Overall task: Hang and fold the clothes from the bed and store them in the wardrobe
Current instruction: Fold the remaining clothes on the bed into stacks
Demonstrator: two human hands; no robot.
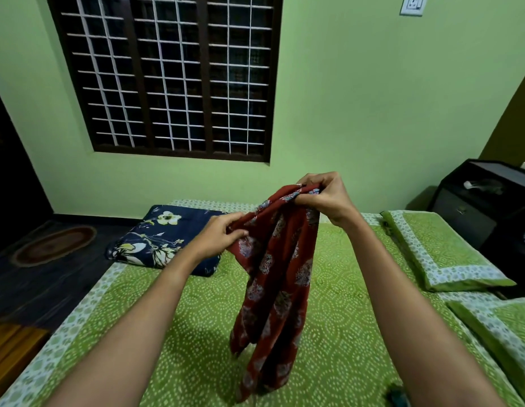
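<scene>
A red garment [277,277] with a pale flower print hangs in the air over the bed [196,318], its lower end trailing down to the green sheet. My right hand [326,195] grips its bunched top edge, held highest. Lower and to the left, my left hand [223,233] pinches another part of the same edge, so the cloth stretches between both hands. The wardrobe is out of view.
A folded navy floral cloth [164,239] lies at the bed's far left corner. Two green pillows [440,248] lie along the right side. A dark bedside cabinet [478,201] stands beyond them. A barred window [173,74] fills the wall; an oval mat [54,245] lies on the floor.
</scene>
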